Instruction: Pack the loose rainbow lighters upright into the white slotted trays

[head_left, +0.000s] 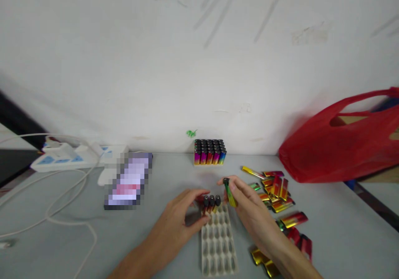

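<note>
A white plastic tray (218,245) with rows of hollow slots lies on the grey table in front of me. Three lighters (211,202) stand upright in its far row. My left hand (181,212) curls around the far left corner of the tray, its fingers touching those lighters. My right hand (246,202) pinches a rainbow-coloured lighter (230,194) just right of the far row, tilted, black cap up. A heap of loose shiny lighters (276,192) lies to the right of my right hand.
A full tray of lighters (209,151) stands by the wall. A red plastic bag (343,144) sits at the right. A phone (127,181) lies at the left, with a power strip (62,156) and white cables (62,204) beyond. More lighters (282,245) lie near my right forearm.
</note>
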Demonstrator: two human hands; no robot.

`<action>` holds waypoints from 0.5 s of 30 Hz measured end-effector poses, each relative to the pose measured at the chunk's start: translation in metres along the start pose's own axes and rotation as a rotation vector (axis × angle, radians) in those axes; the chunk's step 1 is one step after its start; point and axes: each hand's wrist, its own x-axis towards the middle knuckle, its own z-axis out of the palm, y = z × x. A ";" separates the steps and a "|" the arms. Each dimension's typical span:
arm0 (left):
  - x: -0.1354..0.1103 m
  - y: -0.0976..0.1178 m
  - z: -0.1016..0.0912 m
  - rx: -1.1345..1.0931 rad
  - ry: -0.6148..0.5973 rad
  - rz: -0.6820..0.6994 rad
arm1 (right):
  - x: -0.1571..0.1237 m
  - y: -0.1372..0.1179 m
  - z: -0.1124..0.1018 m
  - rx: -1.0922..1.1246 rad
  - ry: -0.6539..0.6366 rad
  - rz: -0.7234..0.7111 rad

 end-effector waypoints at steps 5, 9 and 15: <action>0.000 -0.001 0.000 0.009 -0.010 0.005 | 0.001 -0.007 0.002 -0.103 -0.091 -0.047; 0.000 -0.003 0.001 0.014 -0.007 0.010 | 0.005 0.000 -0.001 -0.203 -0.080 -0.101; -0.001 -0.004 0.001 0.010 -0.004 0.003 | 0.008 0.004 -0.006 -0.316 -0.037 -0.164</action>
